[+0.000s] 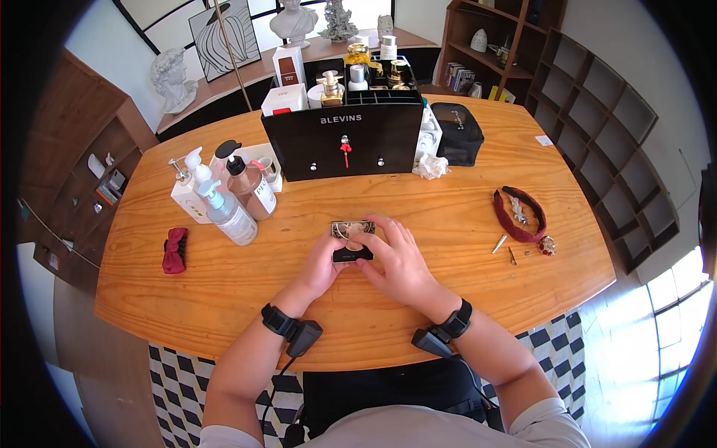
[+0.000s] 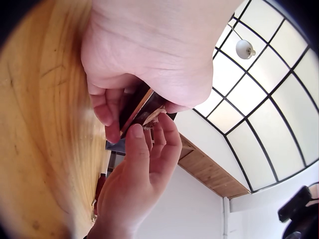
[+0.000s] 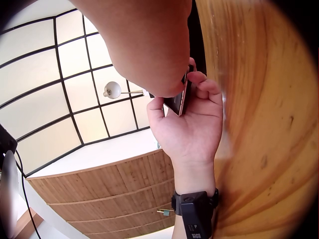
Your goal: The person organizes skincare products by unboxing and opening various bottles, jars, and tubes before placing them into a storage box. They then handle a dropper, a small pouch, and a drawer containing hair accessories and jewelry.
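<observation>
Just above the table, near its middle, is a small flat black case (image 1: 344, 255) with a patterned upper part. My left hand (image 1: 321, 266) grips it from the left, its fingers under and behind and the thumb over the face. A pale pinkish-beige piece (image 1: 354, 244) lies against the case's face. Reaching in from the right, my right hand (image 1: 405, 261) curls its fingers over the case, with fingertips at the beige piece and the thumb at the near edge. In the left wrist view the case (image 2: 135, 107) stands tilted, partly hidden by both hands.
Behind the hands stands a black cosmetics organizer (image 1: 343, 145) full of bottles and boxes. Pump bottles (image 1: 233, 216) and a dark red bow (image 1: 175, 251) are at left. A red headband (image 1: 532, 201) with small hair clips (image 1: 499, 243) lies right; a black pouch (image 1: 457, 134) sits behind.
</observation>
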A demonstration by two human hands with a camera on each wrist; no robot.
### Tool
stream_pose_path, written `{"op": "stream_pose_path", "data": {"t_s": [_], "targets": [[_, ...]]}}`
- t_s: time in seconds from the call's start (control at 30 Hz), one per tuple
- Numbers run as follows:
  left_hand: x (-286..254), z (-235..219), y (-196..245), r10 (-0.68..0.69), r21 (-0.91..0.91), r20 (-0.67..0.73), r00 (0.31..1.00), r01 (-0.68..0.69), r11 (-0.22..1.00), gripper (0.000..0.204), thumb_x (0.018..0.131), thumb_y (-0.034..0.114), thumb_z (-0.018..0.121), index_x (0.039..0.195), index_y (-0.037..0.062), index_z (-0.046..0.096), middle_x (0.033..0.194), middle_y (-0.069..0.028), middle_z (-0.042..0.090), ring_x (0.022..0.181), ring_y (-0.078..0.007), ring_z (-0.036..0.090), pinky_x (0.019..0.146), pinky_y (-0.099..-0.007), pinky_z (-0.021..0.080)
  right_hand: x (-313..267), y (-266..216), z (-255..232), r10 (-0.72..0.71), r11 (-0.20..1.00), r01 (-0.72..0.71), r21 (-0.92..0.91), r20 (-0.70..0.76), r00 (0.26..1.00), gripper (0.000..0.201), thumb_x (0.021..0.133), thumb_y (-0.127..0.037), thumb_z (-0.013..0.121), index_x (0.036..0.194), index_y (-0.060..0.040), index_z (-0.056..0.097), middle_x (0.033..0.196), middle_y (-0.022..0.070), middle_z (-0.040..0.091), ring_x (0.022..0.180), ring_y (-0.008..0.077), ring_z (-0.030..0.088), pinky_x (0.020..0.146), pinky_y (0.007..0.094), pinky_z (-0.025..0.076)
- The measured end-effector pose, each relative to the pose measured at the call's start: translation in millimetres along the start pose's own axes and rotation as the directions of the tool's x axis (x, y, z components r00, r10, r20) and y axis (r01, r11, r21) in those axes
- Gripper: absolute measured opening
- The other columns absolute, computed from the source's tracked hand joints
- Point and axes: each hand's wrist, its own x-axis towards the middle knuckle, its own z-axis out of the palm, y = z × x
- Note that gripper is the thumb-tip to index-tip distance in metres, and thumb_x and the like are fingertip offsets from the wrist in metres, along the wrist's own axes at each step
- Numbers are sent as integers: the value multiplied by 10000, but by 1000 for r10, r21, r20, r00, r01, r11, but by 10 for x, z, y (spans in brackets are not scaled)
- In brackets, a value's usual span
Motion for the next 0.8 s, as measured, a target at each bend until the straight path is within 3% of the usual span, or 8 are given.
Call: {"op": "stream_pose_path", "data": {"t_s": [0.23,0.4,0.53,0.63,0.73,0.8], "targets": [[-8,-17,-4,-13,-62,12,1000,14,998,403,1021,246,369,1343,79,544,1258,-71,641,1126,-179,633,938,-374,547,6,-10,-19,13,999,-13,46,-6,1000,381,799,-107,747,1156,-104,614,1356,186,502,1236,381,515,1009,478,440],[-21,65,55,-35,-153,-25,999,30,988,355,1001,209,411,1296,61,543,1171,-80,648,1038,-172,658,855,-350,576,5,6,-2,3,999,-3,34,0,1000,368,802,-112,748,1144,-101,609,1361,190,502,1243,383,512,1013,477,437],[-21,52,41,-33,-156,-16,999,30,987,364,1001,208,412,1309,56,532,1176,-79,647,1042,-176,656,863,-357,576,-2,2,-1,2,999,-2,32,11,1000,371,812,-106,743,1156,-98,605,1369,187,497,1250,386,505,1028,480,426],[-10,28,23,-24,-133,5,1000,24,991,378,1004,200,409,1334,50,512,1217,-88,635,1074,-184,648,884,-374,573,-4,-24,30,119,973,-109,202,-37,992,360,827,-83,727,1166,-76,605,1347,199,513,1224,391,526,1016,463,447],[-21,74,55,5,-61,65,998,-1,998,413,1003,177,396,1384,36,470,1301,-116,604,1129,-206,632,915,-392,565,15,-21,48,252,946,-202,251,-183,950,377,832,-74,725,1187,-55,601,1234,194,589,1112,362,605,926,421,513],[-57,201,159,30,-18,134,991,-27,999,448,1001,158,387,1427,28,431,1365,-139,571,1174,-224,614,936,-403,557,18,8,30,316,925,-275,263,-128,940,394,822,-78,737,1191,-47,604,1138,174,631,1020,335,645,849,398,542]]}}
